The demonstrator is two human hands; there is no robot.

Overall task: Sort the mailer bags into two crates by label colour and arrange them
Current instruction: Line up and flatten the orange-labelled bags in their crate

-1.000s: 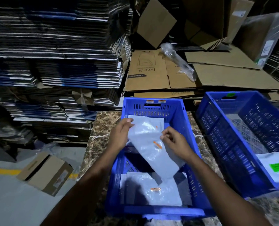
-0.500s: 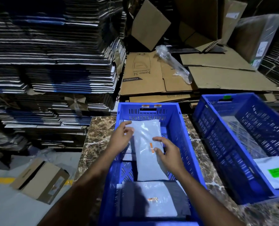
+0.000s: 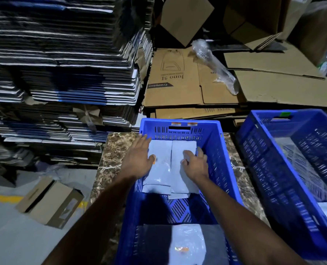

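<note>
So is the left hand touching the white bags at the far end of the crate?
Touching. The head view shows the left hand lying flat on the mailer bags, palm down, no gap.

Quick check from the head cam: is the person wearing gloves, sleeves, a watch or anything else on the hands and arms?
No. The left hand and right hand are bare, with no gloves, rings or watch visible. Both forearms are uncovered up to the frame's edge, so no sleeve shows.
</note>
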